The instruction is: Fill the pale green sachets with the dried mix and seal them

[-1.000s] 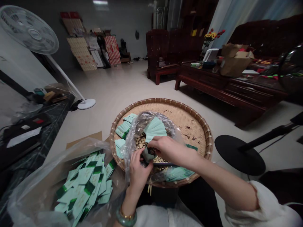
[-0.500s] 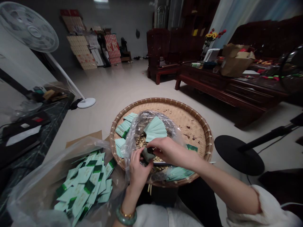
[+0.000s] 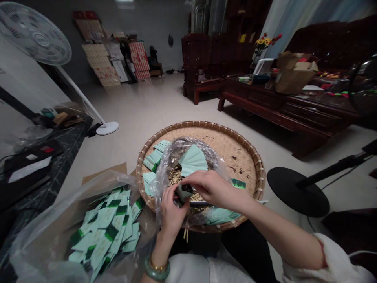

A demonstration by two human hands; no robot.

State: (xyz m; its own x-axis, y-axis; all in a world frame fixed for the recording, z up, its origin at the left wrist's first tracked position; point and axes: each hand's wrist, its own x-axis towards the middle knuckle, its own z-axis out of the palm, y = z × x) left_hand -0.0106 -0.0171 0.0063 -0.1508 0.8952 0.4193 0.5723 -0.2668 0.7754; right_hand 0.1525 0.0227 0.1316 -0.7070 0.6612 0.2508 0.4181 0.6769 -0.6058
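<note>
My left hand (image 3: 171, 212) holds a small pale green packet (image 3: 183, 191) with its mouth open, fingers closed around it. My right hand (image 3: 210, 188) is pinched at the packet's mouth, over a clear plastic bag (image 3: 167, 165) of brownish loose bits. A fan of empty green packets (image 3: 193, 159) sticks up inside the bag. All this sits in a round woven bamboo tray (image 3: 250, 155) on my lap.
At the left, another plastic bag (image 3: 38, 239) holds several green and white packets (image 3: 106, 232). More packets (image 3: 153, 159) lie in the tray. A fan base (image 3: 297, 190) stands to the right, a white standing fan (image 3: 35, 35) at the far left, dark wooden furniture (image 3: 265, 102) behind.
Both hands stay at the small packet; the right-hand fingers have shifted slightly at its mouth. Little else has moved.
</note>
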